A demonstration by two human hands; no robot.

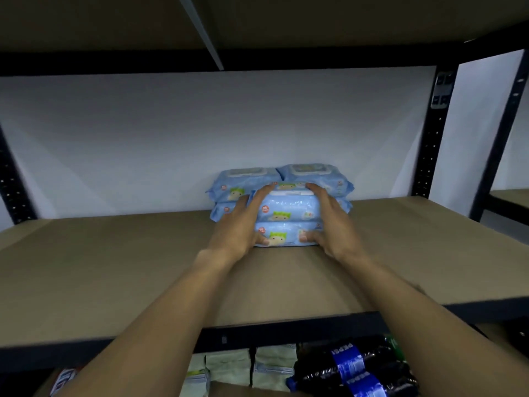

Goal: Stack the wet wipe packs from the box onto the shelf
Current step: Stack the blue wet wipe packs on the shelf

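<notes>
Two light-blue wet wipe packs [287,217] lie stacked one on the other on the brown shelf board [114,267]. My left hand [239,227] presses their left side and my right hand [329,222] presses their right side, thumbs on the lower pack's front. Behind them, against the white back wall, stand more blue packs [312,174] in two stacks side by side, two packs high. The box is not in view.
A black shelf beam [257,60] runs overhead. A black perforated upright [432,133] stands at the right, another upright [11,181] at the left. On the shelf below lie dark Pepsi bottles [355,368] and pale pouches [229,368].
</notes>
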